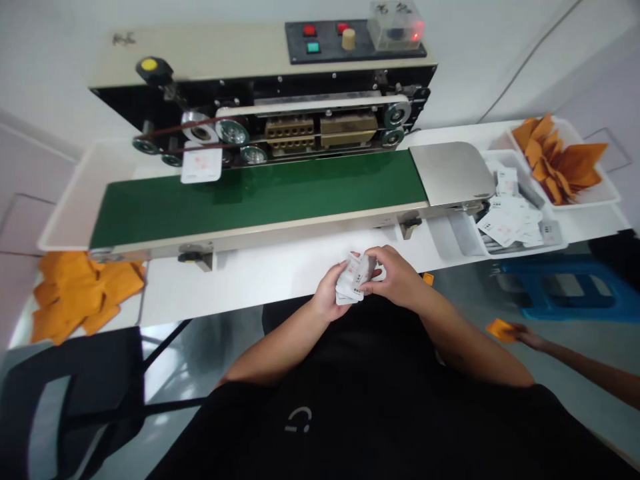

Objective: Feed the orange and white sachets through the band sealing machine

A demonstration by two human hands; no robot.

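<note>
Just in front of the table's near edge, my left hand (331, 293) is closed around a small stack of white printed packets (348, 287). My right hand (395, 277) pinches one white packet (365, 272) at the upper right of that stack, thumb and fingers on its edge. Behind my hands stands a belt sealing machine (200, 57) with a green conveyor belt (280, 190). Another white packet (201, 165) sticks out from the machine's rollers at the left, over the belt.
To the right, a white bin (555, 243) holds many white packets, and a second bin (595, 200) holds orange pouches. Orange pouches (87, 293) lie heaped at the left table end. Another person's hand (525, 335) holds something orange near a blue stool (570, 287).
</note>
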